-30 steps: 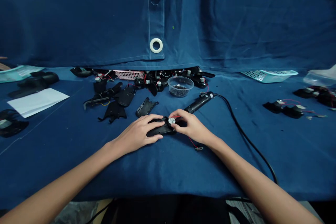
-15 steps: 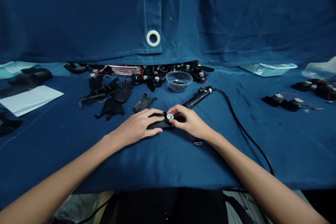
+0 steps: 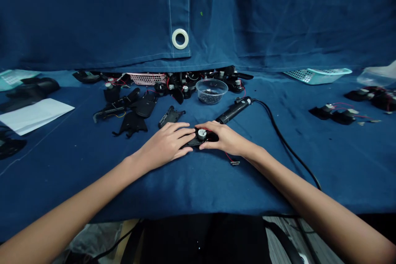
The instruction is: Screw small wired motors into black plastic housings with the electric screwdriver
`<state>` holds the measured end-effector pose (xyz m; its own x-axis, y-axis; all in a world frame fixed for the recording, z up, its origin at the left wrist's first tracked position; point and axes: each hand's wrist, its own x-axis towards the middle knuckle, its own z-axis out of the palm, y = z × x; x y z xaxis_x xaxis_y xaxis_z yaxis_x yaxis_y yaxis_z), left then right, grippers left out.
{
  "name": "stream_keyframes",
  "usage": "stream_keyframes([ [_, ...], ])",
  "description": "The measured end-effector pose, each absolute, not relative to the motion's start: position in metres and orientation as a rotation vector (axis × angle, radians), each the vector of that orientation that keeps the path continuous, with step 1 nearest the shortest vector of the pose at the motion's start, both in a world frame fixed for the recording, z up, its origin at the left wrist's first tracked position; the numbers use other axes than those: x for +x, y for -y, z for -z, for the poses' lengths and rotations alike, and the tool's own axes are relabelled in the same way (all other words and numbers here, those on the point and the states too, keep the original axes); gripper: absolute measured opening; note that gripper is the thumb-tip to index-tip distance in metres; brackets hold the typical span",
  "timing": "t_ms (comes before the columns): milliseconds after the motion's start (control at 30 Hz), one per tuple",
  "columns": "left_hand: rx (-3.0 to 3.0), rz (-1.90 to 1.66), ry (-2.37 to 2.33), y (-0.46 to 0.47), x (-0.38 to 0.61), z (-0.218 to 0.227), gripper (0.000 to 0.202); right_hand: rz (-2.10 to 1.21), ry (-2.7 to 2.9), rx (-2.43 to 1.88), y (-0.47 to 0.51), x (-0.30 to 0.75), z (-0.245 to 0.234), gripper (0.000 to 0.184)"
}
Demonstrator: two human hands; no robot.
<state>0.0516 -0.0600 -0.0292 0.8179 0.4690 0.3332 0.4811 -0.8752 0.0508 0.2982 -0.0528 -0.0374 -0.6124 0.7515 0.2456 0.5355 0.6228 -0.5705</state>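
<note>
Your left hand point(image 3: 168, 142) and right hand point(image 3: 226, 138) grip the casing point(image 3: 193, 142), well in from the tabletop's point(image 3: 185, 192) front edge; brace it flat, leaving the red wire point(image 3: 228, 157) unpinched.

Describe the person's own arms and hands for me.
Both the left arm and right arm are slender, with no sleeves in view. The left hand and right hand show slim fingers; no gloves, rings or watch are visible.

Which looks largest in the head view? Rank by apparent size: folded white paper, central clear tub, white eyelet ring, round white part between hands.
1. Folded white paper, cropped
2. Central clear tub
3. White eyelet ring
4. Round white part
</note>
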Motion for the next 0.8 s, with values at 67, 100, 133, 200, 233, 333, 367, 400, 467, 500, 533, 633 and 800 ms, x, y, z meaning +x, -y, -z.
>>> stream_keyframes([
  [67,-2.975,0.536,0.697,0.062,0.05,0.031,0.037,-0.613,2.39,-1.02,0.051,0.298,0.037,0.062],
  [100,-2.988,0.54,0.678,0.062,0.048,0.032,0.038,-0.607,2.389,-1.025,0.051,0.297,0.037,0.062],
  [133,-2.998,0.542,0.674,0.063,0.047,0.034,0.039,-0.601,2.385,-1.031,0.052,0.297,0.038,0.062],
  [200,-3.007,0.543,0.686,0.063,0.044,0.036,0.044,-0.595,2.368,-1.042,0.054,0.296,0.04,0.063],
  [233,-3.01,0.541,0.692,0.063,0.043,0.037,0.045,-0.596,2.35,-1.047,0.055,0.296,0.041,0.063],
  [333,-3.03,0.543,0.714,0.062,0.042,0.038,0.044,-0.641,2.257,-1.05,0.059,0.294,0.043,0.058],
  [367,-3.039,0.544,0.722,0.062,0.042,0.038,0.044,-0.664,2.219,-1.035,0.06,0.294,0.043,0.053],
  [400,-3.045,0.549,0.731,0.062,0.042,0.038,0.044,-0.679,2.183,-1.017,0.06,0.293,0.043,0.046],
  [467,-3.059,0.556,0.746,0.062,0.042,0.038,0.046,-0.666,2.14,-0.991,0.06,0.292,0.043,0.032],
  [500,-3.067,0.559,0.755,0.062,0.042,0.038,0.047,-0.638,2.142,-0.983,0.059,0.291,0.043,0.027],
  [533,-3.073,0.567,0.766,0.062,0.042,0.038,0.049,-0.603,2.159,-0.978,0.058,0.29,0.043,0.023],
  [633,-3.098,0.59,0.785,0.061,0.041,0.039,0.053,-0.514,2.236,-0.962,0.055,0.289,0.042,0.018],
  [800,-3.146,0.566,0.768,0.061,0.036,0.039,0.054,-0.495,2.27,-0.951,0.056,0.289,0.04,0.017],
])
